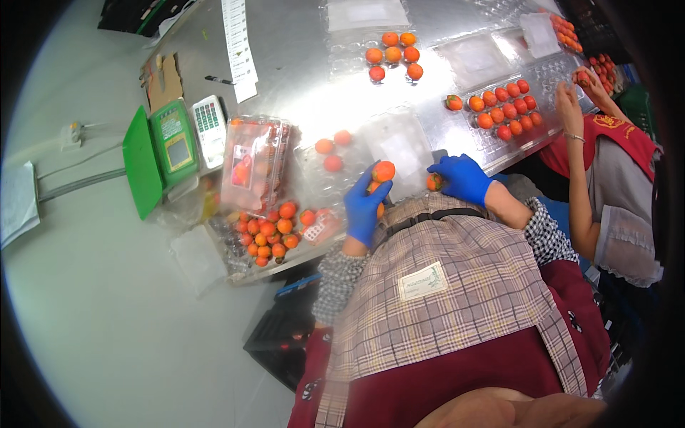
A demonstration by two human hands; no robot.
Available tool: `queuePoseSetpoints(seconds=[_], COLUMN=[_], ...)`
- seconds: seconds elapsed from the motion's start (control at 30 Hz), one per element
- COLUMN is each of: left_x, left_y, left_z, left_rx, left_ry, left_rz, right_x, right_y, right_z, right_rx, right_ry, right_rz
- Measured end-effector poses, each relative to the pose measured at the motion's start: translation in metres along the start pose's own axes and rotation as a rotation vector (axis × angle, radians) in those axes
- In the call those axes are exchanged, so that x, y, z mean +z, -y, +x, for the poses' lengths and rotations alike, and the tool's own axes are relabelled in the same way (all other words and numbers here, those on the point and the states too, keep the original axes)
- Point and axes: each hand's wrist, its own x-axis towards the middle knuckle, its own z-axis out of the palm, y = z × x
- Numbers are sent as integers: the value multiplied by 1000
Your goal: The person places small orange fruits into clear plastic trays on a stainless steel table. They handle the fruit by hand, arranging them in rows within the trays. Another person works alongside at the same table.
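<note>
My left hand [365, 202], in a blue glove, holds several persimmons close to my apron; the topmost orange persimmon [383, 171] sits at the fingertips. My right hand [464, 179], gloved in blue too, grips a persimmon with a green calyx [434, 182] between thumb and fingers. Just beyond my hands lies an opened clear plastic tray [316, 184] with moulded cups. Three paler-looking persimmons [333, 163] rest in its far part. The tray's lid half, with a white pad [398, 152], reaches toward my right hand.
Left of the tray, filled packs [251, 166] are stacked beside a heap of loose persimmons [267, 232]. A green scale [174, 142], a white keypad unit [209, 131] and a label strip [239, 48] lie farther left. At right, a co-worker's hands [570, 107] hold a persimmon near a part-filled tray [503, 112].
</note>
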Motion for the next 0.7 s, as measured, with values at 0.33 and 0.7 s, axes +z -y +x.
queuePoseSetpoints(seconds=[0.33, 0.7], left_x=[-11, -1], left_y=[-9, -20], left_z=[-10, -12], left_rx=[2, -196], left_ry=[189, 276], left_rz=[-160, -478], right_x=[-19, -24], right_y=[7, 61], right_z=[1, 14], right_rx=[116, -11], right_ry=[23, -29], right_rz=[830, 943])
